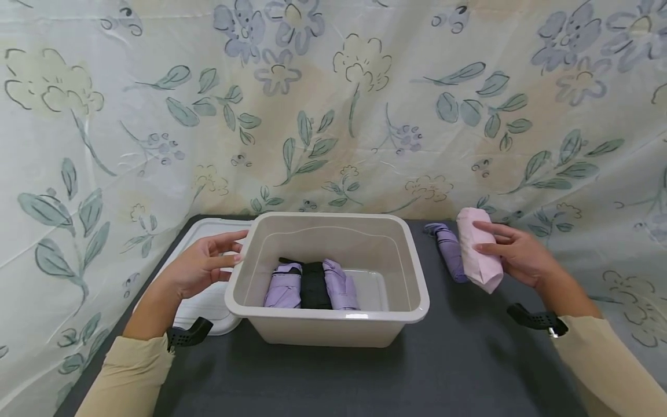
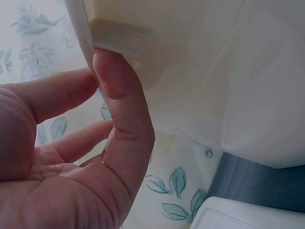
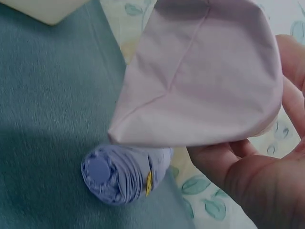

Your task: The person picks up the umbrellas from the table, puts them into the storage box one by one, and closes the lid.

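In the head view my left hand [image 1: 200, 265] is at the left rim of a beige plastic bin [image 1: 333, 330], its fingers loosely bent. The left wrist view shows a fingertip [image 2: 112, 67] touching the underside of the rim from outside. My right hand [image 1: 521, 255] holds a pink folded umbrella [image 1: 478, 249] above the table, right of the bin. Below it lies a purple folded umbrella [image 1: 449, 252], its round end [image 3: 99, 170] visible in the right wrist view. Inside the bin, a lavender bundle [image 1: 283, 286], a black one [image 1: 315, 286] and another lavender bundle [image 1: 340, 286] lie side by side.
A white lid [image 1: 200, 310] lies left of the bin, partly behind my left arm. The dark table [image 1: 333, 382] runs under everything. A floral curtain [image 1: 333, 156] hangs behind and at both sides. Each wrist wears a black strap [image 1: 537, 317].
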The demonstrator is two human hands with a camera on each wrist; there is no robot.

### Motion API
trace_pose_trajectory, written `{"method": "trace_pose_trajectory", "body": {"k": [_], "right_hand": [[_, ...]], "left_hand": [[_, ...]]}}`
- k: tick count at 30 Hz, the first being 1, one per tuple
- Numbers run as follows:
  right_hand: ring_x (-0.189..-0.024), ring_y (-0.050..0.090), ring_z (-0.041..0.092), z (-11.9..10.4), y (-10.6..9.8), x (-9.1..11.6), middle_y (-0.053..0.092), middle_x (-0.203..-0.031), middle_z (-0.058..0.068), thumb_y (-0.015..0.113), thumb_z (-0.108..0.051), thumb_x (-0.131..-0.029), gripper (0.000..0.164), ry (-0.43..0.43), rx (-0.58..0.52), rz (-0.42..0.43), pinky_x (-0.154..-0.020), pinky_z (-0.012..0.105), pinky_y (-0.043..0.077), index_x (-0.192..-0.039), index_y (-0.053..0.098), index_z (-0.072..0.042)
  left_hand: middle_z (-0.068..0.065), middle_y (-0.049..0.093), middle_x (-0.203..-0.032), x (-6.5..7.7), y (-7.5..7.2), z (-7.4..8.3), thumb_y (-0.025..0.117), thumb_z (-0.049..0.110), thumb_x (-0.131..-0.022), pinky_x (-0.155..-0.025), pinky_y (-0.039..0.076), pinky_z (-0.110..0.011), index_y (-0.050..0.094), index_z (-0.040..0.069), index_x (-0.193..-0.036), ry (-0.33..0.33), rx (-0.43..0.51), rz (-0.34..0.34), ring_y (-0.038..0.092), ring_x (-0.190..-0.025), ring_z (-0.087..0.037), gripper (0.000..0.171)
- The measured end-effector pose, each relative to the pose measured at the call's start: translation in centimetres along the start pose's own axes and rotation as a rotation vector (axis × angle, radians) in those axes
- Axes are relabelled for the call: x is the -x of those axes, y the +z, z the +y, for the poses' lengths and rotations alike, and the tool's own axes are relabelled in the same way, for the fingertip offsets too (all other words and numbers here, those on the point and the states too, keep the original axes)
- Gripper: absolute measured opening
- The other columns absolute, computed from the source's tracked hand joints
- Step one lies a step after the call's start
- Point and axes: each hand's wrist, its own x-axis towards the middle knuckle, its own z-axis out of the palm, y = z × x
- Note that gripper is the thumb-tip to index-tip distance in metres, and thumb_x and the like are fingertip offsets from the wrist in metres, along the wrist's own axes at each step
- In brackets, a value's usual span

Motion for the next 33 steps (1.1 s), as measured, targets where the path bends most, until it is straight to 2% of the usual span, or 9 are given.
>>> {"method": "trace_pose_trajectory", "body": {"k": [7,16,23,29,33], "right_hand": [[-0.1,0.062,0.016,-1.2,1.2,0.8,0.047,-0.13,-0.003,0.065,-0.004,-0.099,0.071,-0.047,-0.01,-0.052,-0.08,0.034,0.061,-0.16,0.036,-0.026],[-0.102,0.066,0.018,-3.0,2.7,1.8,0.054,-0.132,-0.005,0.056,0.009,-0.099,0.061,-0.143,-0.135,-0.175,-0.08,0.037,0.063,-0.149,0.055,-0.025],[-0.101,0.066,0.019,-4.8,4.3,2.7,0.054,-0.131,-0.001,0.058,0.008,-0.098,0.056,-0.136,-0.108,-0.166,-0.08,0.036,0.063,-0.141,0.058,-0.028],[-0.102,0.065,0.02,-6.6,6.2,3.1,0.047,-0.137,0.001,0.063,0.001,-0.099,0.064,-0.085,-0.033,-0.122,-0.081,0.035,0.062,-0.155,0.042,-0.024],[-0.102,0.066,0.02,-7.6,7.8,3.3,0.054,-0.134,0.0,0.064,0.0,-0.098,0.066,-0.083,-0.035,-0.128,-0.081,0.035,0.062,-0.156,0.041,-0.022]], "left_hand": [[0.0,0.065,-0.112,0.0,0.1,0.2,0.063,0.005,-0.1,-0.081,0.064,-0.035,0.029,-0.001,-0.159,0.0,0.006,-0.005,0.072,-0.1,-0.013,0.068],[-0.001,0.066,-0.114,0.1,0.1,0.6,0.065,0.007,-0.1,-0.082,0.064,-0.036,0.031,-0.001,-0.158,-0.003,0.025,-0.004,0.071,-0.101,-0.014,0.068],[-0.001,0.066,-0.113,0.1,0.0,0.5,0.065,0.007,-0.099,-0.081,0.064,-0.035,0.03,-0.001,-0.159,-0.002,0.024,-0.003,0.072,-0.1,-0.014,0.069],[-0.001,0.066,-0.113,0.0,-0.1,0.4,0.064,0.005,-0.1,-0.082,0.064,-0.036,0.032,0.001,-0.159,-0.01,0.024,-0.003,0.072,-0.1,-0.014,0.067],[-0.001,0.065,-0.114,0.0,-0.1,0.4,0.065,0.006,-0.099,-0.083,0.063,-0.035,0.033,0.002,-0.158,-0.01,0.014,-0.006,0.071,-0.1,-0.013,0.067]]}}
